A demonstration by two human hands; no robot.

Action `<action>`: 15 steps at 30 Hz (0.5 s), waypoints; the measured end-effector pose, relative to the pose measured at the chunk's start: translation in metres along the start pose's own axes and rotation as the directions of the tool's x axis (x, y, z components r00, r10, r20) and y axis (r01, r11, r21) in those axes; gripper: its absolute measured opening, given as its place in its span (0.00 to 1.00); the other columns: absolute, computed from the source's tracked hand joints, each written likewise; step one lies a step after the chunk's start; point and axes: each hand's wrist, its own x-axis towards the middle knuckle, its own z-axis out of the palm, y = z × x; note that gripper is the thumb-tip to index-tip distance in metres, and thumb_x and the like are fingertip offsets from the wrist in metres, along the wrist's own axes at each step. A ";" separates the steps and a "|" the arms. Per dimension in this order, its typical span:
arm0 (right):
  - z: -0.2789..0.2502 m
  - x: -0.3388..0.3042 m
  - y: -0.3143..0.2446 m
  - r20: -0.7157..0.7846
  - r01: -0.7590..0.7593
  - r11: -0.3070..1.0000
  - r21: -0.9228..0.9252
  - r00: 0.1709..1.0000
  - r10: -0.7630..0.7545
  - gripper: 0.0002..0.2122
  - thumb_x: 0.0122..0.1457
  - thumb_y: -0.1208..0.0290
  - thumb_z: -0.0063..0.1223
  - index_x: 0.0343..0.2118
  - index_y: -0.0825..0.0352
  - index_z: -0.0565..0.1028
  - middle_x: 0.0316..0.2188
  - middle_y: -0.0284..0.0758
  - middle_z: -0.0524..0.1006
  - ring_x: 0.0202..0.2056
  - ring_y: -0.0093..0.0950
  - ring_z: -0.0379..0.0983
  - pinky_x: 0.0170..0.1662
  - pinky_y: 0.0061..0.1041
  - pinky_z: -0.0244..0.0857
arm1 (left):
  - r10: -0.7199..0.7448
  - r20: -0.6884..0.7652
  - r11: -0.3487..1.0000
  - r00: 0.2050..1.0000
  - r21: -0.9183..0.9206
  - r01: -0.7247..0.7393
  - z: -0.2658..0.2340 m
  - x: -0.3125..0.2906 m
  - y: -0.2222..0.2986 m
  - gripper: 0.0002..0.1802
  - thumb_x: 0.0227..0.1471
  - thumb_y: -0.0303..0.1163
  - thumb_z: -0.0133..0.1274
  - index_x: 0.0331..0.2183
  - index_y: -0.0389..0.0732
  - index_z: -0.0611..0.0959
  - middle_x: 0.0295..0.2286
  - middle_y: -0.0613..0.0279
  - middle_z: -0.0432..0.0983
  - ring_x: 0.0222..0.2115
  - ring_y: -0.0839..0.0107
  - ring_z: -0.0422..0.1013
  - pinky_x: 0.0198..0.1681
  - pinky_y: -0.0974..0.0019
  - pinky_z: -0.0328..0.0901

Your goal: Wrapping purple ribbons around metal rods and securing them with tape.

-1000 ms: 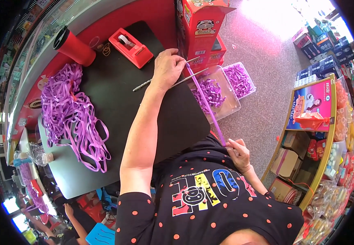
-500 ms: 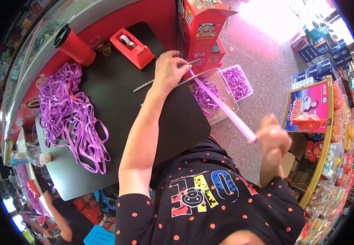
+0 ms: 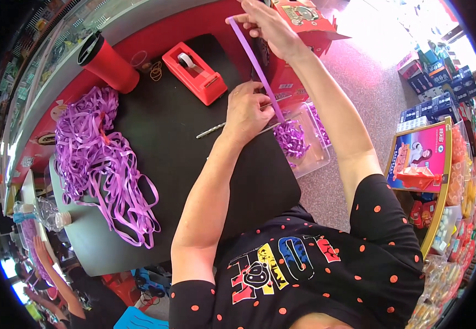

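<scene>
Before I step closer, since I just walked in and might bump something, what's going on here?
A person's left hand grips slender silvery metal rods near the right edge of a black tabletop. Their right hand, farther forward, holds one end of a flat purple ribbon, which runs back to the rods. Past that edge, a clear plastic tub holds curled purple strips; a tangled heap of purple ribbon lies at the left.
</scene>
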 end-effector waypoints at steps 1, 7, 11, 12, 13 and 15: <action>0.004 0.000 0.013 -0.115 -0.201 0.979 0.038 0.972 0.204 0.25 0.64 0.53 0.41 0.59 0.63 0.61 0.39 0.33 0.77 0.31 0.13 0.62 0.32 0.13 0.55 | 0.014 -0.004 0.999 1.000 0.029 -0.014 -0.001 -0.001 0.000 0.12 0.36 0.30 0.57 0.28 0.38 0.86 0.42 0.51 0.75 0.46 0.53 0.68 0.51 0.56 0.61; 0.009 -0.033 0.104 -0.154 -0.500 0.850 0.164 0.838 0.523 0.25 0.65 0.50 0.36 0.61 0.59 0.59 0.42 0.33 0.78 0.36 0.17 0.67 0.38 0.17 0.60 | -0.036 -0.024 0.997 0.999 0.069 0.037 0.000 -0.003 0.002 0.12 0.33 0.27 0.57 0.27 0.38 0.86 0.42 0.52 0.75 0.48 0.55 0.67 0.52 0.57 0.61; 0.013 -0.058 0.138 -0.104 -0.572 0.785 0.238 0.789 0.606 0.25 0.66 0.50 0.32 0.61 0.60 0.58 0.43 0.35 0.76 0.35 0.18 0.67 0.38 0.19 0.61 | -0.091 -0.041 0.994 0.995 0.050 0.092 -0.001 -0.003 0.010 0.11 0.32 0.23 0.57 0.27 0.38 0.84 0.40 0.56 0.75 0.45 0.57 0.67 0.50 0.58 0.62; 0.017 -0.065 0.141 -0.101 -0.571 0.784 0.242 0.789 0.606 0.25 0.66 0.50 0.32 0.61 0.60 0.58 0.43 0.35 0.76 0.35 0.18 0.67 0.38 0.19 0.61 | -0.123 -0.042 0.991 0.992 0.053 0.125 -0.001 -0.003 0.011 0.11 0.32 0.22 0.57 0.26 0.38 0.84 0.39 0.58 0.74 0.44 0.57 0.68 0.49 0.58 0.62; 0.020 -0.076 0.147 -0.098 -0.616 0.720 0.318 0.734 0.672 0.24 0.67 0.52 0.31 0.61 0.61 0.59 0.42 0.35 0.76 0.37 0.19 0.67 0.38 0.19 0.62 | -0.122 -0.039 0.991 0.992 0.053 0.124 0.000 -0.003 0.012 0.11 0.32 0.22 0.57 0.26 0.38 0.84 0.39 0.58 0.74 0.44 0.57 0.68 0.49 0.58 0.62; 0.024 -0.106 0.158 -0.095 -0.649 0.652 0.392 0.676 0.730 0.23 0.67 0.54 0.31 0.60 0.62 0.59 0.41 0.35 0.75 0.38 0.19 0.68 0.39 0.20 0.63 | -0.050 -0.114 0.997 0.992 0.049 0.056 0.002 -0.002 0.015 0.10 0.33 0.21 0.56 0.26 0.40 0.83 0.38 0.59 0.73 0.43 0.57 0.67 0.48 0.59 0.62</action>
